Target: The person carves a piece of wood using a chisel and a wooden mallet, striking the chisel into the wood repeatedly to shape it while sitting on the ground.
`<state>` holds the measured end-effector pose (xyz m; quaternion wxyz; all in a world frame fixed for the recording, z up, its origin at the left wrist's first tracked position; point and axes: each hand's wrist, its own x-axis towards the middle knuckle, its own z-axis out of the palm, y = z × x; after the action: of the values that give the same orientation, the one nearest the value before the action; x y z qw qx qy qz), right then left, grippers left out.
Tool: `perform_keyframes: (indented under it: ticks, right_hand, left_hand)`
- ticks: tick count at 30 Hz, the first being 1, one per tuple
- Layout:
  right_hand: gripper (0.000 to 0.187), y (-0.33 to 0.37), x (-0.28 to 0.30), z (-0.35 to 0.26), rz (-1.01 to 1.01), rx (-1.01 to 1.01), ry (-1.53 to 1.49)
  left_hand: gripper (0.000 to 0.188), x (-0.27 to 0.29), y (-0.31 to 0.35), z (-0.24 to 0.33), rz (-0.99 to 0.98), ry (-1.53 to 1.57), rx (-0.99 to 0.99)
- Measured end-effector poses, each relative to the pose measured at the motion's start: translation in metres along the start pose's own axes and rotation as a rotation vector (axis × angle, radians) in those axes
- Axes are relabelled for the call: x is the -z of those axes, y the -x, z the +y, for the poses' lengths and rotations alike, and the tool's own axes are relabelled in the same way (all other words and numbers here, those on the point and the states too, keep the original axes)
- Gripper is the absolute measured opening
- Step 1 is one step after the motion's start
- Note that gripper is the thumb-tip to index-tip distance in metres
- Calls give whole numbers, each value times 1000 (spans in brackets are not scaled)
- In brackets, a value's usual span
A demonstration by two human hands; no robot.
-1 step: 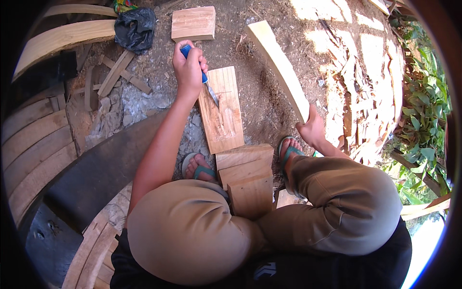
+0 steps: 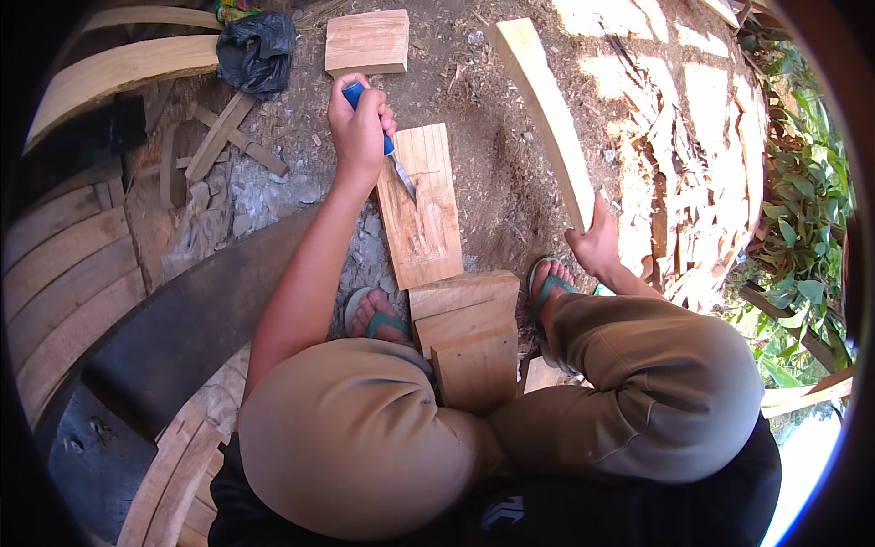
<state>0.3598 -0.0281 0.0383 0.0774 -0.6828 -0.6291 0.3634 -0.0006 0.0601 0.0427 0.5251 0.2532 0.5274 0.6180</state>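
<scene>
My left hand [image 2: 357, 137] is wrapped around the blue handle of a chisel [image 2: 405, 178]. The blade slants down toward me, its tip against a flat wooden board [image 2: 436, 251] with a rough, carved patch on its face. My right hand [image 2: 597, 244] grips the near end of a long, pale wooden bar [image 2: 547, 118]. The bar is raised to the right of the board and apart from the chisel; its far end points away from me. Parts of the right fingers are hidden behind the bar.
Stacked wooden blocks [image 2: 474, 360] stand between my feet, touching the board's near end. Another block [image 2: 367, 41] lies beyond my left hand. A black plastic bag [image 2: 257, 56] and wood offcuts [image 2: 219, 137] sit far left. Wood shavings [image 2: 674, 201] and green plants [image 2: 802, 201] are at right.
The wooden bar in my right hand has shifted slightly to the right and away from me. My left hand and the chisel have hardly moved.
</scene>
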Motion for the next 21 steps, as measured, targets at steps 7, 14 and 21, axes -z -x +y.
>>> perform_keyframes:
  ticks: [7, 14, 21]
  right_hand:
    - [47, 1, -10, 8, -277, -68, 290]
    - [44, 7, -6, -2, -343, -71, 431]
    - [50, 11, -4, 8, -244, -5, 362]
  left_hand:
    - [7, -6, 13, 4, -7, 115, 1]
    - [22, -11, 32, 10, -38, 66, -67]
    - [24, -6, 53, 5, -142, 181, -107]
